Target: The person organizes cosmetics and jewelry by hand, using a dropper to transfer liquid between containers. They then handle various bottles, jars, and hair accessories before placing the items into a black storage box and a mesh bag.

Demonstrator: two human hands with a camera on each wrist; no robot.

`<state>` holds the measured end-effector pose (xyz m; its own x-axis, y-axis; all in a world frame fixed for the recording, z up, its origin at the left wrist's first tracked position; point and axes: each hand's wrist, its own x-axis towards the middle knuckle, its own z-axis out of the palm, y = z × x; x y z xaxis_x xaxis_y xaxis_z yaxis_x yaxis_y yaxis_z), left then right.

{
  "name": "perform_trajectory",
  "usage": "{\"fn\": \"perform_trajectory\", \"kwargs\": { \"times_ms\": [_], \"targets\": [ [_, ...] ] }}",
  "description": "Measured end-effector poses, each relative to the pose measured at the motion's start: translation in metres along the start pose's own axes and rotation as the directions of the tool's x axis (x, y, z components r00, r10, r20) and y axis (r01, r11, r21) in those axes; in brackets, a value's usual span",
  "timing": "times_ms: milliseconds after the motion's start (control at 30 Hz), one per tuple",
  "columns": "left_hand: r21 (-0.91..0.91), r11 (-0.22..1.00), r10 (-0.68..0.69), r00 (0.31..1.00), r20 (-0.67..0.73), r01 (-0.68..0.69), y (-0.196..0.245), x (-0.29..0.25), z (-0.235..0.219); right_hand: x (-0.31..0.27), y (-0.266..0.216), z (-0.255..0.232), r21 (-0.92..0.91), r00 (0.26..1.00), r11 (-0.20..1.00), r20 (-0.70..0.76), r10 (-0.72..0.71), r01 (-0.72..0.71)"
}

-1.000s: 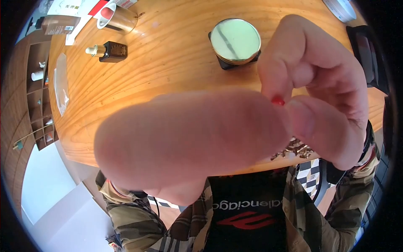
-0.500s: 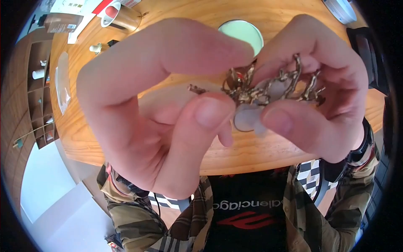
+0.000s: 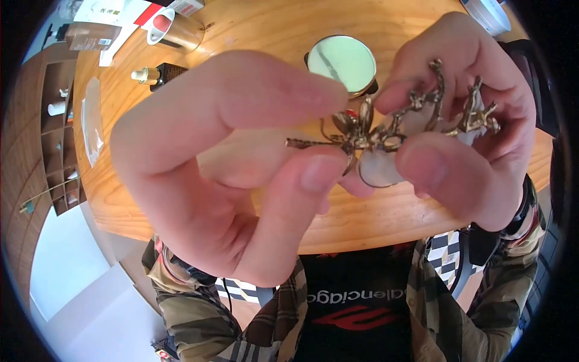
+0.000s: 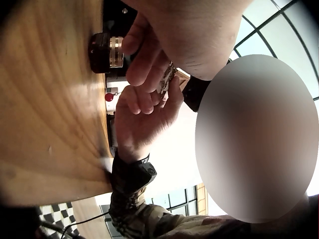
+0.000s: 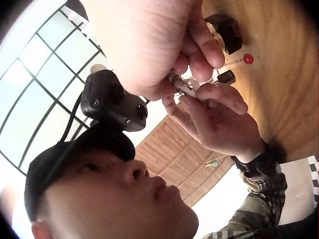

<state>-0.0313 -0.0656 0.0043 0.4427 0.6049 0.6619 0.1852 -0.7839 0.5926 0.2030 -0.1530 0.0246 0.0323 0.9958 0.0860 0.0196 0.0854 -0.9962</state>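
Observation:
My right hand [image 3: 467, 139] grips a gold-coloured, branch-shaped ornament [image 3: 437, 96] with pale translucent petals, its thumb in front and the other fingers behind. From the left, my left hand [image 3: 211, 163] pinches the other end, where a thin stem and metal leaves stick out. Its index fingertip lies above the leaves and its thumb below the stem. The ornament is held up over the table, partly hidden by the fingers. In the right wrist view, a red bead [image 5: 248, 59] dangles on a thin strand below the hands.
On the wooden table [image 3: 259, 36] stand a round jar with a pale green lid [image 3: 344, 63], a dropper bottle [image 3: 160, 76] and a gold-and-white cup [image 3: 181, 33]. A clear plastic bag [image 3: 91, 120] lies at the left edge. A white tub [image 3: 485, 15] is at the back right.
The left hand first covered most of the ornament, then drew back into a pinch at its left end. Since then, the ornament and right hand have shifted slightly right.

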Motion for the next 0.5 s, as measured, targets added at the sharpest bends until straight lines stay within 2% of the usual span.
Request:
{"fn": "perform_trajectory", "kwargs": {
  "times_ms": [67, 133, 167, 233, 367, 433, 500],
  "targets": [
    [0.035, 0.999, -0.019, 1.0, -0.015, 0.019, 0.003, -0.004, -0.001, 0.0, 0.003, 0.003, 0.001, 1.0, 1.0, -0.011, 0.022, -0.022],
    [-0.353, 0.928, -0.098, 0.992, 0.083, 0.121, 0.005, -0.006, 0.0, 0.001, 0.014, 0.011, -0.023, 0.97, 0.978, -0.125, -0.211, 0.209],
    [-0.353, 0.928, -0.096, 0.992, 0.083, 0.119, 0.007, -0.003, 0.005, 0.002, 0.015, 0.008, -0.023, 0.969, 0.977, -0.125, -0.213, 0.212],
    [-0.291, 0.956, -0.036, 0.999, 0.006, 0.036, 0.014, 0.009, 0.021, 0.003, 0.019, -0.001, 0.022, 0.959, 0.962, 0.07, -0.273, 0.272],
    [-0.316, 0.942, -0.112, 0.993, 0.028, 0.115, 0.02, 0.014, 0.022, 0.004, 0.019, 0.0, -0.019, 0.953, 0.957, 0.089, -0.288, 0.291],
    [-0.332, 0.929, -0.157, 0.987, 0.044, 0.162, 0.023, 0.017, 0.022, 0.009, 0.025, -0.002, 0.0, 0.89, 0.898, 0.13, -0.437, 0.44],
    [-0.346, 0.915, -0.204, 0.977, 0.056, 0.21, 0.025, 0.018, 0.022, 0.007, 0.025, -0.002, -0.021, 0.896, 0.902, 0.129, -0.426, 0.431]
  ]
}}
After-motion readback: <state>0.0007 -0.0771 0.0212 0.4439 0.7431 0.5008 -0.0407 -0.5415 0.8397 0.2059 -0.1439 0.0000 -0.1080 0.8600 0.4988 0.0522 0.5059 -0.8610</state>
